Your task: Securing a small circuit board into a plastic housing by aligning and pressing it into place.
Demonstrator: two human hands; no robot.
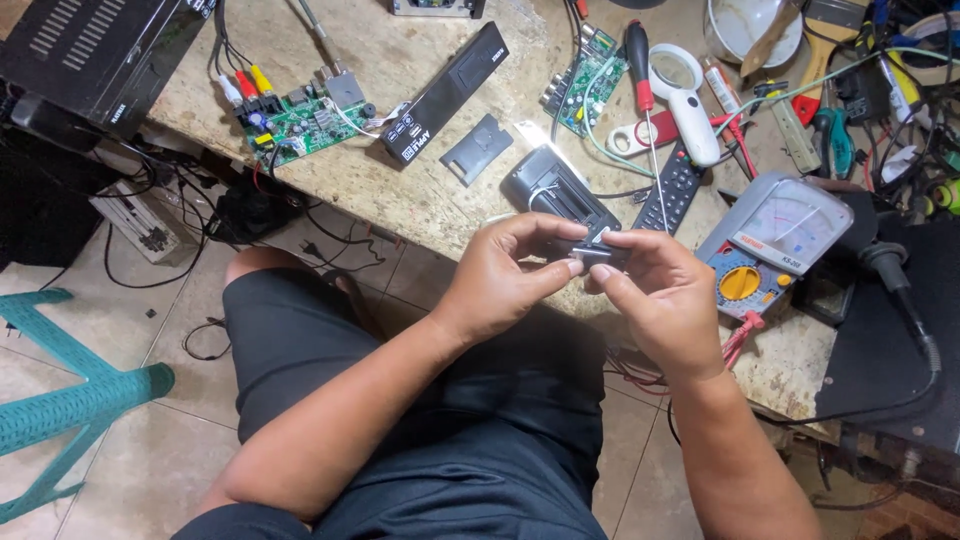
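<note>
My left hand [505, 272] and my right hand [662, 290] meet just off the front edge of the workbench [420, 205], above my lap. Both pinch a small dark part [592, 250] with a pale end between thumbs and fingertips; most of it is hidden by my fingers. Just behind my hands lies an opened black remote casing [555, 190] with its inside showing. A second black remote with buttons [672, 188] lies beside it, and a small grey cover piece [477, 149] rests further left.
A green circuit board with coloured plugs [295, 118], a black front panel [445, 92], a smaller board [588, 80], a red-handled screwdriver [645, 100], a white magnifier [685, 100] and an analog multimeter [765, 245] crowd the bench. A teal plastic stool [70, 400] stands on the tiled floor.
</note>
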